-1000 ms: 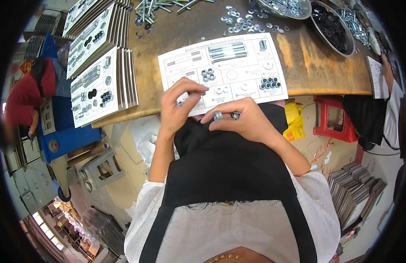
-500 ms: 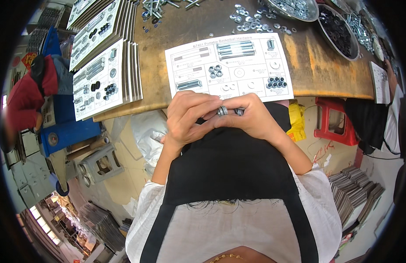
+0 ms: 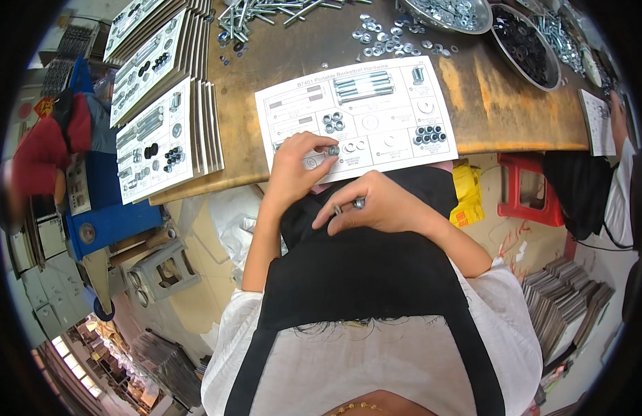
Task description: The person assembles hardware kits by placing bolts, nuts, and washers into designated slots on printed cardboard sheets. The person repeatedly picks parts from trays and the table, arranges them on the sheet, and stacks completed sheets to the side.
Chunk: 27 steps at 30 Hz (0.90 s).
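Note:
A white card [image 3: 400, 156] with printed outlines lies at the table's near edge; bolts, nuts and black-centred nuts show in several of its boxes. Over its lower left part, my left hand [image 3: 296, 163] pinches a small stack of metal washers [image 3: 332, 150] between thumb and fingertips. My right hand [image 3: 387, 204] is nearer to me, off the table edge and above the black apron [image 3: 362, 277]. Its fingers are curled round a few more metal washers [image 3: 359, 202], partly hidden by the fingers.
Stacked cards [image 3: 154, 139] with hardware stand at the left. Loose bolts [image 3: 265, 10], scattered washers [image 3: 390, 41], a metal bowl of washers [image 3: 452, 14] and a bowl of black parts [image 3: 522, 45] lie farther back. A red stool [image 3: 529, 191] and another person's hand [image 3: 618, 114] are at right.
My hands, together over the card's near edge before, have come apart. The left moved over the card with some washers; the right drew back toward me with the others.

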{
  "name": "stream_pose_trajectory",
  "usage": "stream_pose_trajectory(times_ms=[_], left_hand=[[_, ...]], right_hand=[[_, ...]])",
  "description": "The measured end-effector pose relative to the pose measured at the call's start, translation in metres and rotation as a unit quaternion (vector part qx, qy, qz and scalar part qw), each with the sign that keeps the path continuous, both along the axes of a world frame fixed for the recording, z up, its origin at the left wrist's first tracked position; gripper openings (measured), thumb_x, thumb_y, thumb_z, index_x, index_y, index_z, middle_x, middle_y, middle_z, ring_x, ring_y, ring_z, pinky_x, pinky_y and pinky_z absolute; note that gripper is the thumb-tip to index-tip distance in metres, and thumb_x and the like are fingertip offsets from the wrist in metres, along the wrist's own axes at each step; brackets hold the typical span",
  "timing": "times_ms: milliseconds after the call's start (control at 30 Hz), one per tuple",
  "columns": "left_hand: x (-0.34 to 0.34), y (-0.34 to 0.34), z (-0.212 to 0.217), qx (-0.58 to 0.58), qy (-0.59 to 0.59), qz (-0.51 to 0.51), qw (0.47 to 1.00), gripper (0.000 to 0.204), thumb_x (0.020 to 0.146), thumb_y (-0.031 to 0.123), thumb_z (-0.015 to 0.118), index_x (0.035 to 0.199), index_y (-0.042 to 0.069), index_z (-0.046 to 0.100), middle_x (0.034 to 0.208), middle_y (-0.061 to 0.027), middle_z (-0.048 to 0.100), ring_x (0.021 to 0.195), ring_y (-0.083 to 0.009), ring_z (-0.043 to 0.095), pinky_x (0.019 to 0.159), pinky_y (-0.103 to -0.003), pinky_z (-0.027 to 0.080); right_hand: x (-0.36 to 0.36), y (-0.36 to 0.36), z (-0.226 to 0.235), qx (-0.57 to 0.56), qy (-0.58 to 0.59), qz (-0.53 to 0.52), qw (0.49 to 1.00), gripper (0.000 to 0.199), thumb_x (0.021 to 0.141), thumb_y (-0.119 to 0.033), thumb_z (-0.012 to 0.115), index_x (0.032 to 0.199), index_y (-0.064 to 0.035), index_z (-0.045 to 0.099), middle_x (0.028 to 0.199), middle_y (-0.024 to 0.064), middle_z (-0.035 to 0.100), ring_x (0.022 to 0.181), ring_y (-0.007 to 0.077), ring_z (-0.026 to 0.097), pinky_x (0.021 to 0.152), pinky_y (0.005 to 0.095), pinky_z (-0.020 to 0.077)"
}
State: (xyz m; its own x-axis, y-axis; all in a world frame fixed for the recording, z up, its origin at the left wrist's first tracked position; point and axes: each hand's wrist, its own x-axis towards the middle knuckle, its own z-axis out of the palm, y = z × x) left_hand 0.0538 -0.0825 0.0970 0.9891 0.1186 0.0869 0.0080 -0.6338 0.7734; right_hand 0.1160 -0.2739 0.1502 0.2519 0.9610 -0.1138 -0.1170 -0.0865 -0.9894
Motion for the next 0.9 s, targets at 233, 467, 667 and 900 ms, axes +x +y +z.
stream_pose_trajectory(times_ms=[233, 467, 667, 900], left_hand=[[0.009, -0.01, -0.036, 0.258, -0.038, -0.063, 0.963, 0.026, 0.077, 0.015, 0.072, 0.1, 0.007, 0.065, 0.089, -0.0088, 0.059, 0.088, -0.0267, 0.055, 0.08, -0.037, 0.043], [0.006, -0.011, -0.03, 0.184, -0.004, -0.025, 0.983, 0.026, 0.077, 0.015, 0.073, 0.1, 0.007, 0.065, 0.087, -0.0092, 0.06, 0.085, -0.0257, 0.058, 0.079, -0.036, 0.044], [-0.012, -0.009, -0.004, -0.034, -0.108, 0.139, 0.984, 0.006, 0.083, 0.003, 0.069, 0.088, 0.003, 0.069, 0.079, -0.0068, 0.061, 0.068, -0.0172, 0.058, 0.062, -0.027, 0.046], [-0.023, -0.044, 0.034, -0.008, -0.168, 0.062, 0.984, 0.008, 0.079, -0.003, 0.07, 0.085, 0.003, 0.068, 0.073, -0.0053, 0.06, 0.06, -0.0128, 0.054, 0.052, -0.023, 0.039]], right_hand=[[0.001, -0.001, -0.003, -0.019, -0.032, 0.059, 0.998, 0.017, 0.081, -0.023, 0.076, 0.093, -0.0098, 0.077, 0.074, -0.0011, 0.07, 0.059, 0.0072, 0.046, 0.058, 0.0229, 0.0397], [-0.001, -0.005, -0.019, -0.026, 0.077, -0.004, 0.997, 0.036, 0.095, -0.03, 0.06, 0.073, -0.0025, 0.068, 0.06, -0.0007, 0.055, 0.053, 0.0089, 0.044, 0.052, 0.0244, 0.0364], [0.014, -0.006, -0.031, 0.035, 0.482, -0.086, 0.871, 0.033, 0.1, -0.024, 0.042, 0.088, 0.0024, 0.058, 0.06, -0.007, 0.031, 0.045, 0.002, 0.026, 0.039, 0.0204, 0.0187], [0.021, 0.021, -0.04, 0.177, 0.65, -0.181, 0.717, 0.048, 0.095, -0.013, 0.035, 0.138, 0.0079, 0.039, 0.108, 0.0119, 0.055, 0.102, 0.0175, 0.055, 0.083, 0.0262, 0.0462]])
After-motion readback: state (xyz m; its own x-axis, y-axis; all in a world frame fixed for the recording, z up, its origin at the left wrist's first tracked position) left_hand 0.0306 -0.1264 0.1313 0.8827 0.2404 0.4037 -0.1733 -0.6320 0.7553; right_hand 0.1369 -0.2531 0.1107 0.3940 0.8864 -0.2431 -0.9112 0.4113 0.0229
